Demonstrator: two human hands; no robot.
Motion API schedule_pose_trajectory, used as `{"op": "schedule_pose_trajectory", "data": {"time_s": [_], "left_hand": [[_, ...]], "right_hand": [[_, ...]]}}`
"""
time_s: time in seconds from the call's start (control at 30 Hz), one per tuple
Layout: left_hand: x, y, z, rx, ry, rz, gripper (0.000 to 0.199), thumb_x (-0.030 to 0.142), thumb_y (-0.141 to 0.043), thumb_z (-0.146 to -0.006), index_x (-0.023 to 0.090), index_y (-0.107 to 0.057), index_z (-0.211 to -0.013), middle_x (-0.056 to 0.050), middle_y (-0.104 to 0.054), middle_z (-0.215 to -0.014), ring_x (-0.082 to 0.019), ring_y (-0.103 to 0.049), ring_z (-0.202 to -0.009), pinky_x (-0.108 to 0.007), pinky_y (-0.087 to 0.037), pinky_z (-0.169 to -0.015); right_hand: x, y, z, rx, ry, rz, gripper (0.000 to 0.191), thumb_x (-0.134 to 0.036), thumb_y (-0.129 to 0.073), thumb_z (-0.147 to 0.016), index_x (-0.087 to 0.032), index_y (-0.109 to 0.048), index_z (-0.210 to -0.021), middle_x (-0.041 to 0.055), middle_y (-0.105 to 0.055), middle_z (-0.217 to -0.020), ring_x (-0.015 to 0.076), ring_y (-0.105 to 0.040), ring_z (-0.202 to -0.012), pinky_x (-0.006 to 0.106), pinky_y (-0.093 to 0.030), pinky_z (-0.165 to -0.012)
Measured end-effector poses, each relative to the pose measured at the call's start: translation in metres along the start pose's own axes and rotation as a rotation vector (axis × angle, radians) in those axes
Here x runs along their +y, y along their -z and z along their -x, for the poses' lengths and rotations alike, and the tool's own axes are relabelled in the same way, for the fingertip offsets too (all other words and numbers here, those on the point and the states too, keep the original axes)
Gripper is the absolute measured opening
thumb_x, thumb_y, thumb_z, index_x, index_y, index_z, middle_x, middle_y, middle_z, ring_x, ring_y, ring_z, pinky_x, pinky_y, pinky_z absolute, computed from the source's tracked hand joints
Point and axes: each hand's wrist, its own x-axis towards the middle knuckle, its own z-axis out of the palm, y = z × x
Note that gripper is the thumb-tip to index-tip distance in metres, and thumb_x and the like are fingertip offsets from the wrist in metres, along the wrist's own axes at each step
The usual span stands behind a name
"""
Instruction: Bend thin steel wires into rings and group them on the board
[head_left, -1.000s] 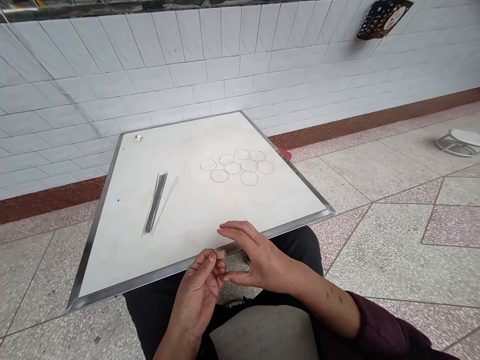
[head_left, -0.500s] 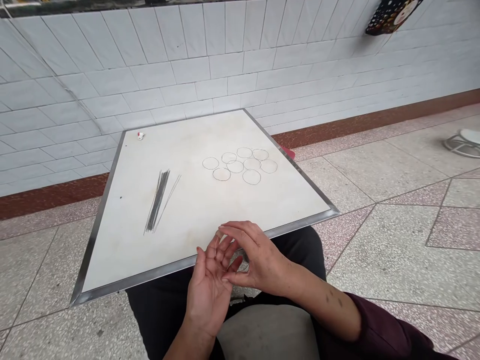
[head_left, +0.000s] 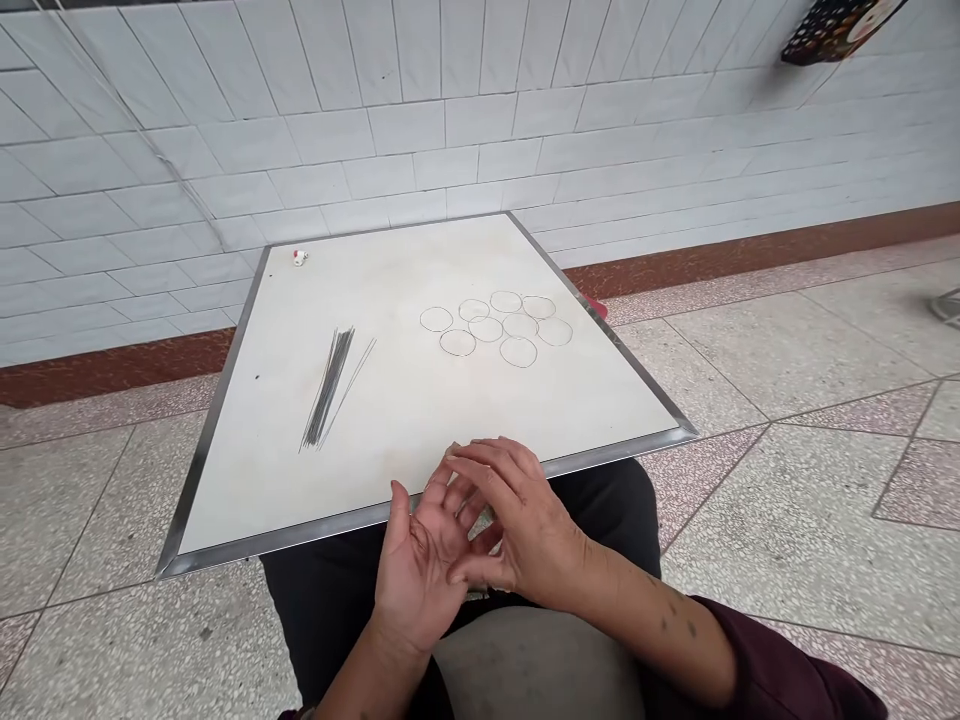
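My left hand [head_left: 424, 565] is palm up at the near edge of the white table [head_left: 397, 400], its thumb and fingers spread. Over it curves my right hand [head_left: 517, 520], its fingertips and thumb touching the left fingers and palm. A thin wire seems to lie between the two hands, too faint to make out fully. Several thin wire rings [head_left: 457, 343] lie partly overlapping on the table beyond my hands. To their left is a bundle of straight dark wires [head_left: 328, 390], with a couple of loose wires [head_left: 352, 385] beside it.
A small white and red object [head_left: 300, 258] sits at the table's far left corner. The table's metal rim [head_left: 285, 537] runs above my dark-trousered legs. White wall tiles [head_left: 405, 130] stand behind. A dark patterned cloth item [head_left: 840, 30] hangs at upper right; a stool [head_left: 949, 305] shows at the right edge.
The view has shifted, so the table and wires appear slightly further right. My hands keep nearly the same pose, and the wire between them is harder to see.
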Motion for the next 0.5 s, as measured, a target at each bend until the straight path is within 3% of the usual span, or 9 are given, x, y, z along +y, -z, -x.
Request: {"op": "schedule_pose_trajectory", "data": {"time_s": [0.1,0.17,0.3,0.5], "left_hand": [[0.005,0.002,0.003,-0.033,0.082,-0.070,0.062,0.065,-0.039,-0.094,0.019,-0.064,-0.127,-0.015,-0.062,-0.130,-0.029,-0.054,-0.121,-0.041,-0.048,-0.091],[0.007,0.004,0.005,-0.062,0.122,-0.136,0.067,0.067,-0.034,-0.095,0.016,-0.064,-0.127,-0.017,-0.064,-0.123,-0.030,-0.055,-0.116,-0.043,-0.049,-0.089],[0.007,0.009,0.007,-0.125,0.173,-0.236,0.076,0.069,-0.023,-0.095,0.013,-0.066,-0.123,-0.020,-0.064,-0.120,-0.032,-0.052,-0.118,-0.045,-0.048,-0.087],[0.004,0.015,0.004,-0.166,0.246,-0.282,0.081,0.070,-0.016,-0.095,0.012,-0.067,-0.120,-0.021,-0.062,-0.131,-0.036,-0.048,-0.126,-0.045,-0.046,-0.088]], "right_hand": [[0.007,0.009,-0.005,0.027,0.035,-0.073,0.047,-0.052,-0.058,-0.095,-0.019,-0.057,-0.128,0.0133,-0.064,-0.123,0.0286,-0.055,-0.116,0.049,-0.047,-0.098],[0.012,0.012,-0.010,0.009,0.056,-0.088,0.024,-0.032,-0.054,-0.101,-0.021,-0.062,-0.121,0.0089,-0.069,-0.113,0.0236,-0.058,-0.106,0.043,-0.050,-0.091],[0.018,0.010,-0.015,-0.076,0.094,-0.099,0.013,-0.021,-0.057,-0.099,-0.021,-0.067,-0.108,0.0036,-0.073,-0.094,0.0190,-0.059,-0.090,0.037,-0.050,-0.083],[0.019,0.010,-0.011,-0.095,0.151,-0.122,0.010,-0.015,-0.064,-0.094,-0.021,-0.071,-0.098,0.0026,-0.067,-0.089,0.0158,-0.056,-0.082,0.030,-0.047,-0.073]]}}
